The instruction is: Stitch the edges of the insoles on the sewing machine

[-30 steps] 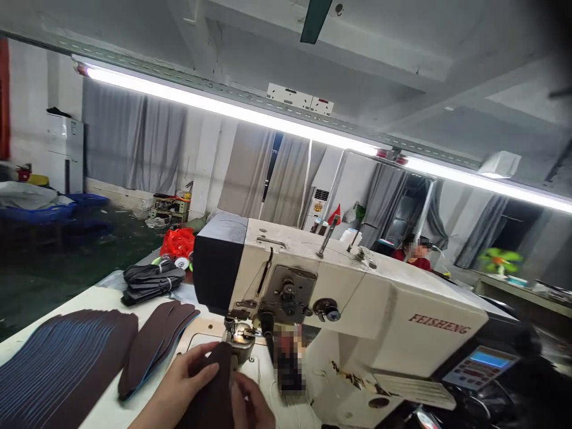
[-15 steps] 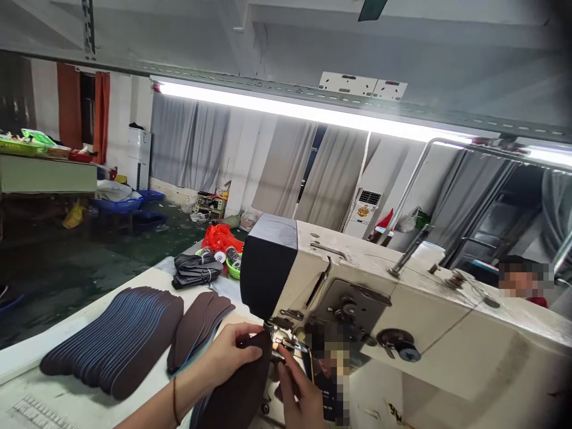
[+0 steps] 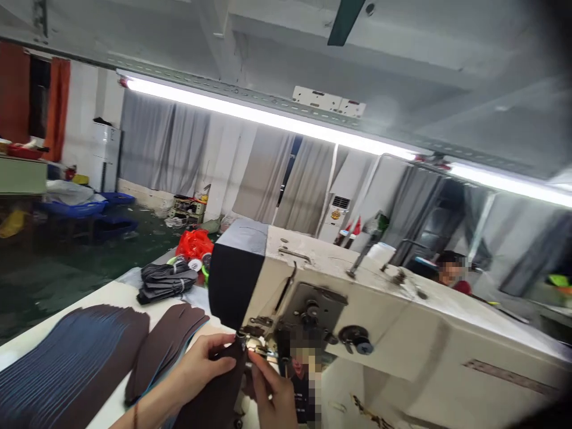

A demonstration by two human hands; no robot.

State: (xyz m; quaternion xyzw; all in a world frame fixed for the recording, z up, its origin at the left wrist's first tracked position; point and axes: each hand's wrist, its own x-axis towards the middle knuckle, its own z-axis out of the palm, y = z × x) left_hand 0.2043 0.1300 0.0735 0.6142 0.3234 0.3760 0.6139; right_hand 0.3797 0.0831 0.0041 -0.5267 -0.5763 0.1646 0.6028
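A dark brown insole (image 3: 213, 390) lies under the needle end of a white sewing machine (image 3: 313, 286). My left hand (image 3: 203, 366) grips its far left part, thumb on top and fingers bent at the edge. From the other side my right hand (image 3: 274, 390) reaches in with bent fingers, fingertips at the insole's right edge beside the presser foot (image 3: 254, 345). The needle itself cannot be made out. To the left lies a fanned row of brown insoles (image 3: 111, 351) with blue undersides, and a smaller pile of insoles (image 3: 167, 342) sits nearer my left hand.
Behind the piles are a tied black bundle (image 3: 166, 280) and a red plastic bag (image 3: 194, 245) beside thread spools. The white table (image 3: 114, 295) ends at a far left edge above the dark floor. A person (image 3: 451, 274) is beyond the machine at right.
The camera view has swung right and tilted up slightly, so everything sits further left. Both hands keep about the same place on the insole at the machine.
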